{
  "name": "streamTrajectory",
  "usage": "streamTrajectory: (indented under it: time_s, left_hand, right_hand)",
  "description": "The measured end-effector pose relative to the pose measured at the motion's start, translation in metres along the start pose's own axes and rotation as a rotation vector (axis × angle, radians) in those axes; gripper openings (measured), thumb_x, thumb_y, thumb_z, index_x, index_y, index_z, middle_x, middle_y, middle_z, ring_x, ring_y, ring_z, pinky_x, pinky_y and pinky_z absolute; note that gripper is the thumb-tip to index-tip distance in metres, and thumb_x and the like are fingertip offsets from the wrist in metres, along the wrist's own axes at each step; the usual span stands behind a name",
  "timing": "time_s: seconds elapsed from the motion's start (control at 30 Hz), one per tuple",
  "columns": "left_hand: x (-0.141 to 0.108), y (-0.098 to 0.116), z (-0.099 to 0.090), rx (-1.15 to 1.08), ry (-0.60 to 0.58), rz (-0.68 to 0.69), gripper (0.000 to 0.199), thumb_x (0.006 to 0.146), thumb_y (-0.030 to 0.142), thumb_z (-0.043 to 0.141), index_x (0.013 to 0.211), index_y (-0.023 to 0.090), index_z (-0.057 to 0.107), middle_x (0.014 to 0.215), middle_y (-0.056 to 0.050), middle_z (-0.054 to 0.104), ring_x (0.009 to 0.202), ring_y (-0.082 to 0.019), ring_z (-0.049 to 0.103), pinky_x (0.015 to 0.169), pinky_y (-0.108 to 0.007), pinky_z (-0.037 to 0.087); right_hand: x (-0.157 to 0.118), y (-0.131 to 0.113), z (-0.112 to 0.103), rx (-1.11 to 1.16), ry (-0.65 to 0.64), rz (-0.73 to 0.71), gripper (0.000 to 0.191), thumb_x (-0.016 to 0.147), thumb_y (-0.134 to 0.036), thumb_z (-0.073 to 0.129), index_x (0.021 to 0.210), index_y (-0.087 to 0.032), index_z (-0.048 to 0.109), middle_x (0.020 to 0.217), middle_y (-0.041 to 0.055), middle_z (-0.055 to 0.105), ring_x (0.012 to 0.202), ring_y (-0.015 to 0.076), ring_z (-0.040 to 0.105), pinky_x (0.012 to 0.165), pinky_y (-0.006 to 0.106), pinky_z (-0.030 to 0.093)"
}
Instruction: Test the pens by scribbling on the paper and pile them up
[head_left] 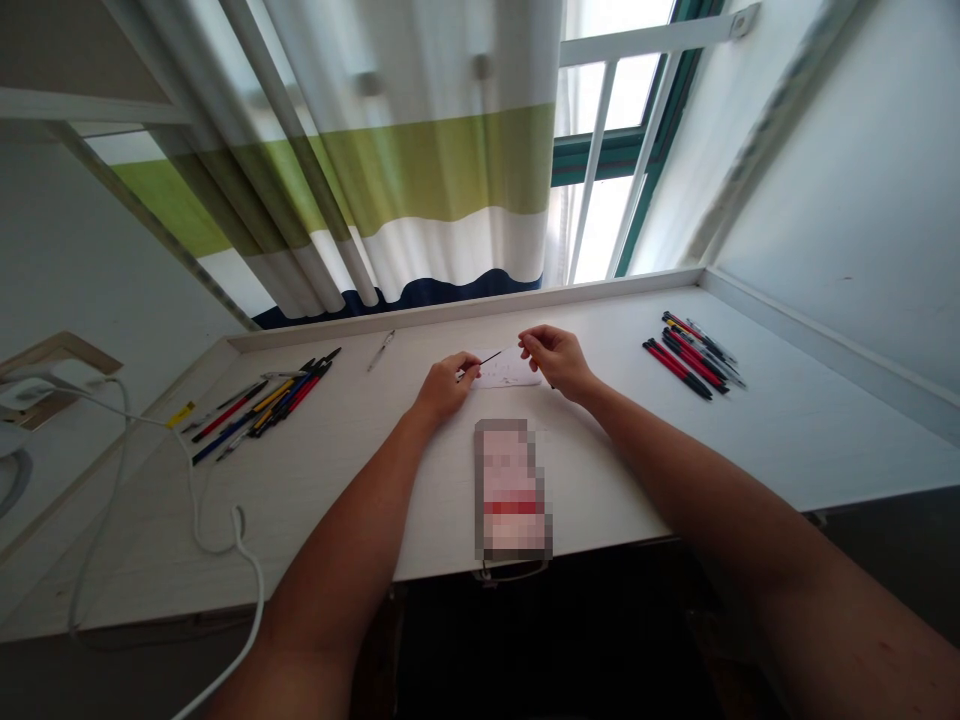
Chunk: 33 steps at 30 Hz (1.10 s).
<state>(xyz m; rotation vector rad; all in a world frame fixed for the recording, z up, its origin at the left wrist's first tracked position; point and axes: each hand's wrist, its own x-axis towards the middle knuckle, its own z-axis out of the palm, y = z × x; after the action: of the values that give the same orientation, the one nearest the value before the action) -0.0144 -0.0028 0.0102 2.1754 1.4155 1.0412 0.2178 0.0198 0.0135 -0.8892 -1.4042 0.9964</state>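
Observation:
Over the middle of the table, the fingers of my left hand (448,386) are closed on a thin dark rod that looks like a pen refill (490,357). One end of it points up and right, towards my other hand. My right hand (556,360) is a short way off with thumb and fingertips pinched together; what is between them is too small to make out. A small dark tip shows below its palm. Under both hands lies a white sheet of paper (510,378) with faint marks, partly covered by them.
Pens (270,402) lie in a loose pile at left, more pens (688,355) at right. A single pen (381,350) lies near the back ledge (450,307). A blurred-out phone-shaped object (512,470) lies at the front edge. A white cable (196,500) hangs across the left side.

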Motion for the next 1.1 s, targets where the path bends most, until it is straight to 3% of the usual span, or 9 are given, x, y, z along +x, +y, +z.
streamTrajectory:
  time_s: [0.1, 0.27, 0.47, 0.57, 0.77, 1.1]
  left_hand:
    - [0.001, -0.003, 0.002, 0.002, 0.021, 0.002, 0.014, 0.095, 0.023, 0.061, 0.102, 0.021, 0.073, 0.090, -0.004, 0.079, 0.094, -0.022, 0.072, 0.087, -0.035, 0.057]
    - [0.003, -0.003, 0.002, 0.016, 0.054, 0.058, 0.014, 0.096, 0.022, 0.060, 0.103, 0.022, 0.072, 0.095, -0.004, 0.080, 0.094, -0.022, 0.072, 0.092, -0.038, 0.056]
    - [0.004, 0.004, -0.003, 0.184, 0.048, 0.180, 0.016, 0.098, 0.021, 0.059, 0.104, 0.023, 0.074, 0.102, -0.006, 0.080, 0.100, -0.025, 0.071, 0.098, -0.043, 0.052]
    - [0.003, 0.008, -0.004, 0.228, 0.038, 0.204, 0.017, 0.099, 0.022, 0.059, 0.106, 0.023, 0.074, 0.105, -0.006, 0.080, 0.101, -0.025, 0.071, 0.097, -0.043, 0.051]
    - [0.003, 0.008, -0.004, 0.264, 0.056, 0.231, 0.017, 0.100, 0.021, 0.059, 0.106, 0.022, 0.074, 0.105, -0.006, 0.080, 0.100, -0.024, 0.071, 0.096, -0.042, 0.049]
    - [0.002, 0.009, -0.007, 0.358, 0.028, 0.256, 0.021, 0.103, 0.022, 0.054, 0.108, 0.022, 0.075, 0.102, -0.007, 0.079, 0.099, -0.025, 0.070, 0.094, -0.041, 0.048]
  right_hand:
    - [0.001, 0.001, 0.000, 0.010, 0.010, -0.022, 0.044, 0.079, -0.061, 0.080, 0.092, -0.020, 0.071, 0.072, 0.0006, 0.068, 0.053, 0.0103, 0.054, 0.047, 0.026, 0.048]
    - [0.002, 0.000, -0.004, -0.023, -0.010, -0.082, 0.039, 0.077, -0.053, 0.085, 0.093, -0.020, 0.072, 0.079, 0.0031, 0.072, 0.069, 0.0167, 0.067, 0.057, 0.030, 0.055]
    - [-0.001, -0.008, -0.014, -0.437, -0.081, -0.204, 0.014, 0.082, -0.033, 0.084, 0.085, -0.021, 0.077, 0.081, 0.0037, 0.077, 0.069, 0.0187, 0.067, 0.071, 0.036, 0.056]
    - [-0.003, -0.011, -0.012, -0.528, -0.151, -0.301, 0.007, 0.085, -0.028, 0.080, 0.087, -0.022, 0.077, 0.085, 0.0037, 0.079, 0.072, 0.0189, 0.067, 0.074, 0.036, 0.055]
    - [-0.006, -0.011, -0.007, -0.559, -0.214, -0.415, 0.014, 0.093, -0.035, 0.073, 0.089, -0.022, 0.078, 0.088, 0.0058, 0.078, 0.075, 0.0202, 0.068, 0.073, 0.036, 0.055]
    - [-0.005, -0.012, -0.011, -0.618, -0.245, -0.475, 0.017, 0.097, -0.035, 0.069, 0.089, -0.022, 0.078, 0.089, 0.0069, 0.077, 0.075, 0.0204, 0.068, 0.072, 0.036, 0.055]
